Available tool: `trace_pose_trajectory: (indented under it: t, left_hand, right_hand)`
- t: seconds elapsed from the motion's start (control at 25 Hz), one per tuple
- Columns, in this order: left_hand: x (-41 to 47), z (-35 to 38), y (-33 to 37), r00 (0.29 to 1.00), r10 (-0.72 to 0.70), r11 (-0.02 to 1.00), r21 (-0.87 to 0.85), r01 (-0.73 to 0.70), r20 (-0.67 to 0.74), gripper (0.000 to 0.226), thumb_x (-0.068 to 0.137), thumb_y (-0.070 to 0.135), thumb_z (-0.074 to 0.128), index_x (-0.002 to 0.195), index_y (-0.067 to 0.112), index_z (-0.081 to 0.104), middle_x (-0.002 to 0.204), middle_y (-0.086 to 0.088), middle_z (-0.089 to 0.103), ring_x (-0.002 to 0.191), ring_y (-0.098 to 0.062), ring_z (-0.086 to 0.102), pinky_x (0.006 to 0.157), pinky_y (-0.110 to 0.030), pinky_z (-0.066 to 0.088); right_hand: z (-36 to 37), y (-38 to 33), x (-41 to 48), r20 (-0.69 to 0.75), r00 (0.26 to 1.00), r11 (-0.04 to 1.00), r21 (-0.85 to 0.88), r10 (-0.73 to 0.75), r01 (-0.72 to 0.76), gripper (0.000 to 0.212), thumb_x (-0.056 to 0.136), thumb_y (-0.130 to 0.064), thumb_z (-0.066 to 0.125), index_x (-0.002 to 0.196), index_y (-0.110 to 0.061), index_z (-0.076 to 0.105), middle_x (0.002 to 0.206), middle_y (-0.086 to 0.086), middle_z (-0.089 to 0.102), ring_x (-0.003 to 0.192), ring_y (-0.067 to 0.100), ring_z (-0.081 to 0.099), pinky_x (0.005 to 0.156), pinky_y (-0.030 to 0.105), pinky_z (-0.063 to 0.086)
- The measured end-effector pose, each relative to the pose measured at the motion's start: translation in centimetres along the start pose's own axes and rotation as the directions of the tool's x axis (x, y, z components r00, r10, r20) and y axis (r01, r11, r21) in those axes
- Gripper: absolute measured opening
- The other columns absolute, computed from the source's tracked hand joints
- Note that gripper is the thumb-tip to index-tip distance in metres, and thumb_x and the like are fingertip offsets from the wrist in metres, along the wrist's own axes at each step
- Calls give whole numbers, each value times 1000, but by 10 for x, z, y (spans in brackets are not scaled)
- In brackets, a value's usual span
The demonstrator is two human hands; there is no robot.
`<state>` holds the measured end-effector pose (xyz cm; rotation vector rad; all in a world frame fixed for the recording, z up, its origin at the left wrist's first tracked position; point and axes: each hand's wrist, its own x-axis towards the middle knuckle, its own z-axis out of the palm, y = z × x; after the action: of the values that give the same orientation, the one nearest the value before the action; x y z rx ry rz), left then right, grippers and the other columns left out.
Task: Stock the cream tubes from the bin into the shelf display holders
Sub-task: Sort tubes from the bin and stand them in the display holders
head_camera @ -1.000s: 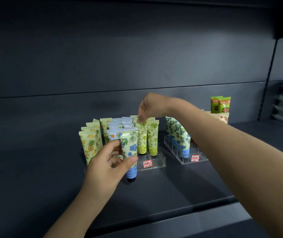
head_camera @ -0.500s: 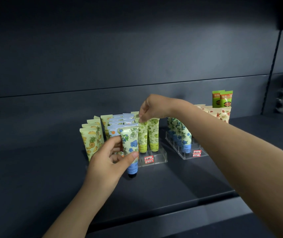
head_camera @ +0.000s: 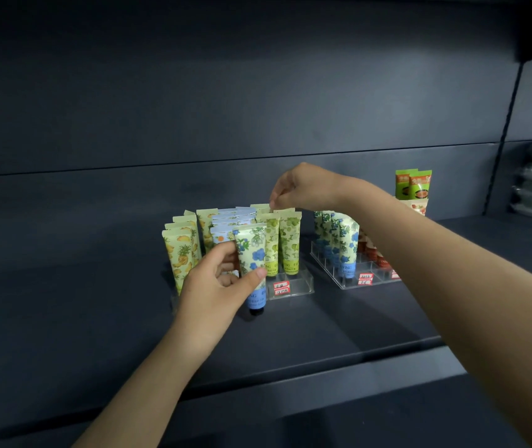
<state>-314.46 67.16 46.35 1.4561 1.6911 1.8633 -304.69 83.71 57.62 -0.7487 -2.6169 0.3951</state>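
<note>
Stocking under way, both hands at the front of the dark grey metal shelf (head_camera: 96,318). Gripping, in the left hand (head_camera: 216,286), a pale plastic cream tube printed with blue flowers (head_camera: 251,253), blue band and black cap at the bottom. Thumb across its front, fingers curled behind. Upright, cap down, at or just above the shelf, hard to tell which. Held right in front of the clear acrylic display holder (head_camera: 293,286), not yet in a slot.

Pinching, with the curled fingers of the right hand (head_camera: 300,189), the crimped top of a green-leaf printed tube (head_camera: 260,208) in a rear row directly below the fingertips. Just beyond the left knuckles, close-packed rows of yellow pineapple-printed tubes (head_camera: 179,250) and pale blue-topped tubes (head_camera: 234,218). Beneath the right forearm, a second clear holder (head_camera: 342,279) with matching blue-flower tubes (head_camera: 345,244). No bin in view.

Likely trouble from here:
- **Wrong home for the held tube:** no blue-flower row visible near the left hand, the matching ones lying under the right forearm.
- **Toppling:** tall, cap-down tubes ranked tightly, easy to knock over domino-fashion with a nudge from the left fingers or a tug by the right.
- **Snagging:** possibly the black cap catching on the front lip, tipping the light holder forward.
</note>
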Motion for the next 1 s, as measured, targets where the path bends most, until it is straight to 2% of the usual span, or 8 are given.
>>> trace_pose_trajectory:
  t: [0.16,0.32,0.6,0.68,0.76,0.84,0.92,1.0]
  left_hand:
    - [-3,1,20,1000,13,1000,14,-12,-13,25,78,10,72,86,30,60,88,12,66,86,-7,61,75,-16,49]
    - [-3,16,53,997,43,997,71,-38,-69,24,78,8,71,82,28,58,83,14,64,72,4,57,70,-15,45]
    - [-4,75,105,994,77,983,174,-62,-80,26,79,12,70,94,26,54,91,8,67,81,-8,59,79,-22,46]
    - [1,97,115,997,63,982,178,-55,-40,37,80,9,70,100,31,49,91,5,68,78,-10,59,79,-23,47]
    - [12,116,123,1000,29,986,167,-30,7,35,80,8,69,97,31,48,89,0,69,80,-15,63,81,-30,52]
    - [24,129,129,998,14,988,154,-23,58,26,82,8,67,94,24,51,87,-4,70,79,-16,66,81,-34,56]
    - [41,140,135,996,20,984,176,-35,85,18,84,10,66,91,19,53,87,-5,71,77,-13,67,77,-30,58]
    - [59,148,141,995,11,973,227,-34,100,17,83,9,67,90,15,53,92,-7,70,79,-13,68,76,-27,58]
  right_hand:
    - [-5,-5,-32,-105,994,998,-63,-27,21,23,88,-29,61,103,-14,68,99,-1,62,98,17,56,80,23,40]
    - [-6,13,-78,-185,982,994,-110,-42,21,25,88,-32,58,107,-17,68,113,1,65,110,22,54,94,37,45]
    - [10,90,-160,-310,944,989,-126,-113,77,29,91,-35,54,110,-17,66,115,4,62,112,25,49,93,34,39]
    - [20,111,-178,-300,948,991,-116,-104,72,31,93,-37,51,113,-16,64,117,4,61,111,24,48,93,35,40]
    - [34,128,-192,-245,965,988,-144,-88,53,34,94,-41,46,113,-17,62,116,4,60,112,24,48,92,37,41]
    - [48,136,-202,-234,966,969,-243,-108,49,38,93,-43,39,99,-19,67,101,2,63,100,24,56,80,37,45]
    - [59,141,-207,-252,959,947,-317,-132,47,42,88,-43,34,78,-23,69,79,-3,63,75,21,61,62,33,47]
    - [64,143,-208,-305,939,935,-353,-162,46,40,86,-42,34,72,-25,69,72,-6,62,64,18,59,55,31,47]
